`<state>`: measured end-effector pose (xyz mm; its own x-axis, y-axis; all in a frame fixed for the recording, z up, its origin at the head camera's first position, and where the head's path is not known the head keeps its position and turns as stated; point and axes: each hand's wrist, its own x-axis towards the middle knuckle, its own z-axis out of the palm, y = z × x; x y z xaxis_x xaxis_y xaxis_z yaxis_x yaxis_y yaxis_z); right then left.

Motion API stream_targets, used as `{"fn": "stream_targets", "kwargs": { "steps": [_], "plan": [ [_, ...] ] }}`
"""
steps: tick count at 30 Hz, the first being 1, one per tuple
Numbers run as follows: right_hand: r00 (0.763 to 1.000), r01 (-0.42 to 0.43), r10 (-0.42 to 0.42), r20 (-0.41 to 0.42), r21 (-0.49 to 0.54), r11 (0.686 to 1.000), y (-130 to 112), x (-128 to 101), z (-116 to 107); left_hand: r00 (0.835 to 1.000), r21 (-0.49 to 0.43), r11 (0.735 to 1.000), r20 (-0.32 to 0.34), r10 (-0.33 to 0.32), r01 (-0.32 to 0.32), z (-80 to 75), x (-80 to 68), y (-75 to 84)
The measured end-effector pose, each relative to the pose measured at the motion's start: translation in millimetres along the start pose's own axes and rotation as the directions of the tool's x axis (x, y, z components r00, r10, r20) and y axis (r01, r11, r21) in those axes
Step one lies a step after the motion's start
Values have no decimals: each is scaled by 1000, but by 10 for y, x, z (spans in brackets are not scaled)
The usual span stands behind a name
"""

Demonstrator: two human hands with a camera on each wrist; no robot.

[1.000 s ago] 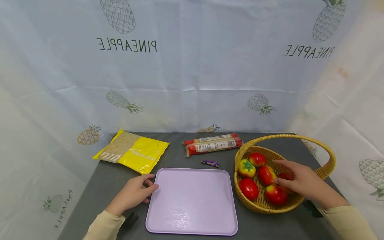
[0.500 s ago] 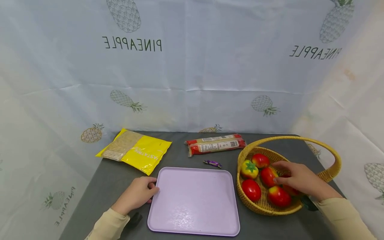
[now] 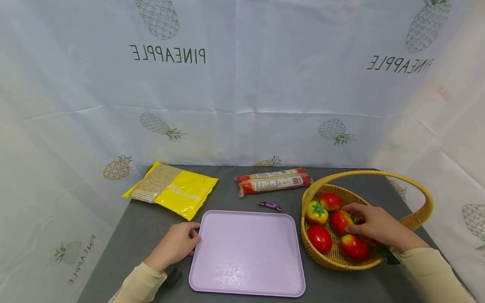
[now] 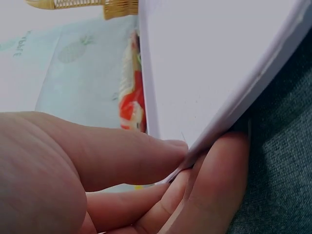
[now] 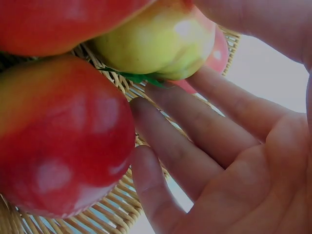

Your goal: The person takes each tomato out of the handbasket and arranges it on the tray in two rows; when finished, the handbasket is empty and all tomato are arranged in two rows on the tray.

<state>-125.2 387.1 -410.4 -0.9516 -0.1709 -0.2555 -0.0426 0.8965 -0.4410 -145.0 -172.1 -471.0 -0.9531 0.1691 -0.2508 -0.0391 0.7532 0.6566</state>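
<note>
Head view: the left hand [image 3: 176, 245] rests at the near-left edge of the lilac tray [image 3: 246, 252], which lies flat on the grey tabletop [image 3: 125, 235]. The right hand [image 3: 373, 227] is inside the wicker basket [image 3: 413, 219] on the right, fingers curved over a red tomato [image 3: 361, 221] mostly hidden beneath them. Around it in the basket lie more tomatoes: one yellow-green with a leafy top [image 3: 316, 212], one at the far side [image 3: 331, 201], one in the middle [image 3: 340, 221], two at the near side [image 3: 320, 238] [image 3: 354, 247]. Beyond the tray lie a small purple candy [image 3: 270, 205], a red wrapped packet [image 3: 274, 182], and, far left, a yellow bag [image 3: 172, 189].

Left wrist view: the grip is closed on the tray edge [image 4: 229, 112]; the thumb [image 4: 122, 156] lies on top and the fingers [image 4: 214, 185] are tucked underneath, against the tabletop.

Right wrist view: the fingers [image 5: 180, 161] are relaxed and only slightly curved, lying beside a red tomato [image 5: 58, 141] and under a yellow-green one [image 5: 161, 44]. No closed grip shows; the hand touches the fruit without clasping it.
</note>
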Motion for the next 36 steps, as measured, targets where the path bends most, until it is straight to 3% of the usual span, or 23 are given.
{"fn": "stream_targets", "kwargs": {
  "steps": [17,24,32,36],
  "plan": [
    [1000,-6,6,-14,-6,1000,-135,111,50,999,62,997,-9,34,-34,6,13,-15],
    [997,-46,42,-59,-56,997,-196,3,-3,999,25,999,30,26,-27,40,14,45],
    [986,-32,17,-167,-89,996,-561,-206,78,999,43,999,18,-27,27,41,-16,40],
    [978,-33,11,-206,-101,994,-765,-325,110,1000,50,999,7,-1,1,63,1,46]
  ]
}}
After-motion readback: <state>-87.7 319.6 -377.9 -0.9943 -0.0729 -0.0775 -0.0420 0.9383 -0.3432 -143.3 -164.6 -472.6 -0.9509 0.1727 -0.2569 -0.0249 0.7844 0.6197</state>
